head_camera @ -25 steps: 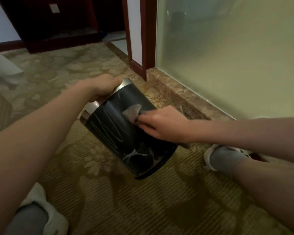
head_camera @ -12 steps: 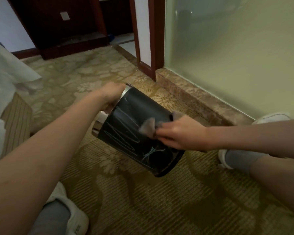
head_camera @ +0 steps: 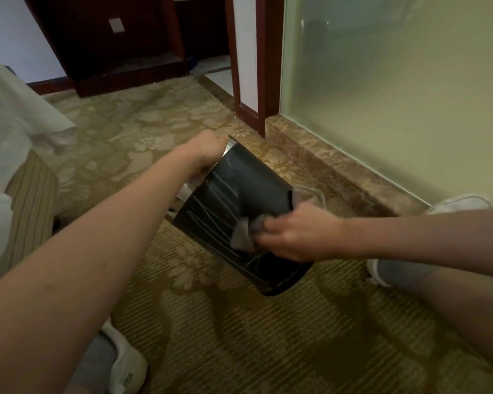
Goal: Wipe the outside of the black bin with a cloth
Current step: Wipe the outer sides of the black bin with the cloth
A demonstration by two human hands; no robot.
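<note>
Two hands on the job, L to R. My left hand (head_camera: 204, 150) grips the metal rim (head_camera: 227, 147) at the top of the black bin (head_camera: 234, 206), fingers curled tight over the edge; fingertips themselves hidden behind the rim, so can't see how far they reach in. Bin is tilted, rim end up by my left hand, base end down toward the carpet (head_camera: 239, 336) and nearer my right hand. Can't tell if the base touches the carpet or hangs just above it. Pale wet streaks run along the bin's side btwn my two hands.

My right hand (head_camera: 296, 237) is pressed against the lower part of the bin wall w/ the grey cloth (head_camera: 246, 233) bunched under it, fingers clamped together on the cloth. One end of the cloth sticks out left of my fingertips, flat on the bin; another bit pokes up past my knuckles on the far side.

Beyond my right hand: marble ledge (head_camera: 339, 166) and frosted glass panel (head_camera: 396, 95). My white shoes sit below each forearm, left shoe (head_camera: 125, 371), right shoe (head_camera: 377, 273).
</note>
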